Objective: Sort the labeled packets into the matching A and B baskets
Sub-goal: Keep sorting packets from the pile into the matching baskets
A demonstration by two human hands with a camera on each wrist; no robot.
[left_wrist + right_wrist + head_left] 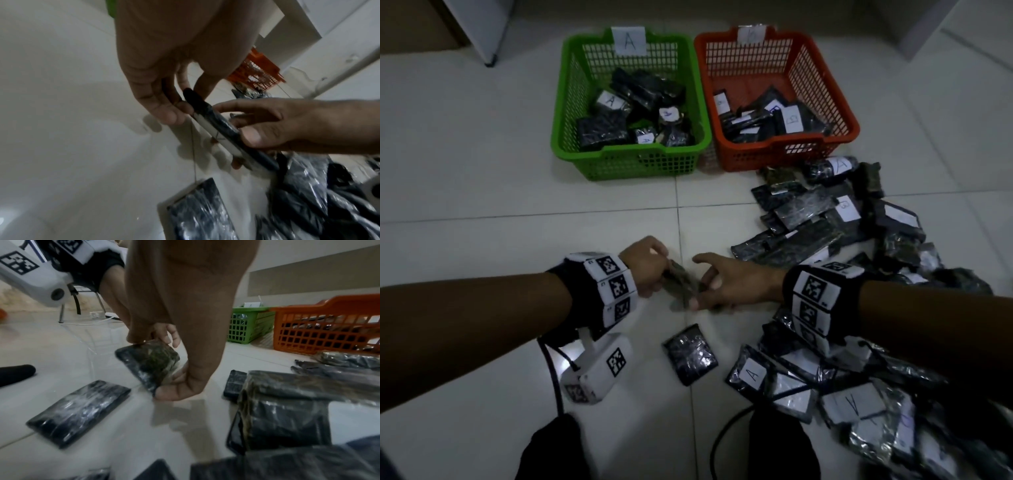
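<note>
Both hands hold one dark plastic-wrapped packet just above the floor, in front of me. My left hand pinches its left end; my right hand grips the other end with the thumb on one face and the fingers behind. In the left wrist view the packet is edge-on, and a white label faces the floor, its letter unreadable. In the right wrist view the packet is tilted up on edge. The green basket marked A and the orange basket marked B stand side by side farther ahead, each holding several packets.
One loose packet lies on the tiles just below the hands. Heaps of packets cover the floor to the right and near right, some showing A or B labels. A black cable trails by my left wrist. A white furniture leg stands far left.
</note>
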